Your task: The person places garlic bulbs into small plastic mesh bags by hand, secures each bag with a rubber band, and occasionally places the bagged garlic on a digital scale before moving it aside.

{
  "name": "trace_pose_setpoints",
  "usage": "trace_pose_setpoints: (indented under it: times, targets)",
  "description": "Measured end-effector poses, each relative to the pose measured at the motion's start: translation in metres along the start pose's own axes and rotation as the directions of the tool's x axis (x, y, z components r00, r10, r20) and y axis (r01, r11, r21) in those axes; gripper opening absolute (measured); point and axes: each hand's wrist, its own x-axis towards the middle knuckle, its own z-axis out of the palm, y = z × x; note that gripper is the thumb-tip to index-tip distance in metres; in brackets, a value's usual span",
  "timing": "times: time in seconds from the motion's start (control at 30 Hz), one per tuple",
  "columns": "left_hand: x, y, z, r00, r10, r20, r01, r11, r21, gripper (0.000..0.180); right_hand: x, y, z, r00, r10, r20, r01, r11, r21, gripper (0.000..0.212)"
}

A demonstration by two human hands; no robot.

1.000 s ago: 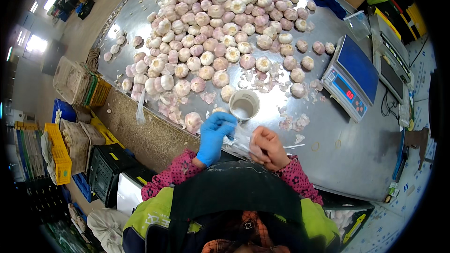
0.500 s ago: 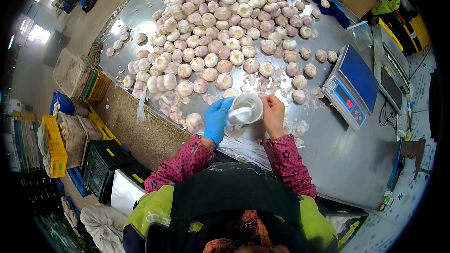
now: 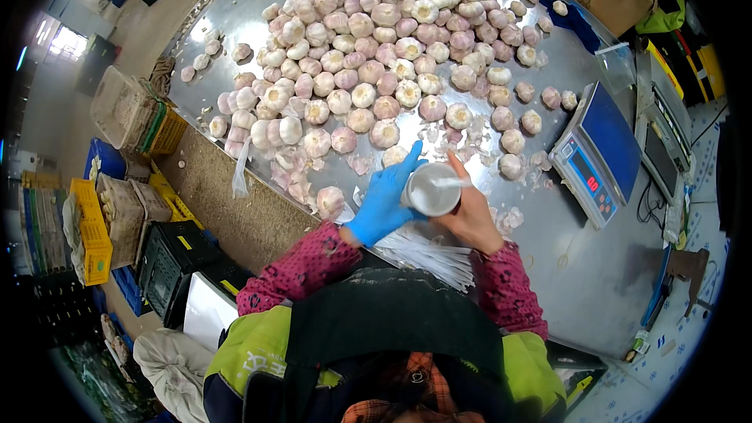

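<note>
Mid-frame, my left hand (image 3: pixel 386 200) and right hand (image 3: pixel 473 215) loosely clasped the white cup (image 3: pixel 432 192) between them. Its mouth faced up — neither hand nearer.

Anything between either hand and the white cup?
Nothing bulky visible: the gloved left hand is at the white cup's left side, the bare right hand at its right. A pale strip crosses the rim near the right fingers; whether it runs under that grip, can't tell.
</note>
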Motion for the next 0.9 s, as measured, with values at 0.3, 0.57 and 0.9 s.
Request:
trace_pose_setpoints:
  times: [0.3,0.57,0.9]
  targets:
    - [0.043,-0.057,-0.021,0.997,0.075,-0.034,-0.053,0.897,0.439,0.086,0.031,0.097,0.024,0.961,0.072,-0.265,-0.164,0.924,-0.345,0.065]
    - [-0.072,-0.052,-0.105,0.97,-0.183,-0.161,0.24,0.831,0.501,0.055,-0.011,0.021,0.066,0.978,-0.133,-0.159,0.081,0.951,-0.297,0.017]
    - [-0.079,-0.082,-0.111,0.837,-0.54,-0.089,0.399,0.714,-0.575,0.049,0.046,0.021,0.102,0.972,0.108,0.207,-0.168,0.939,0.3,0.032]
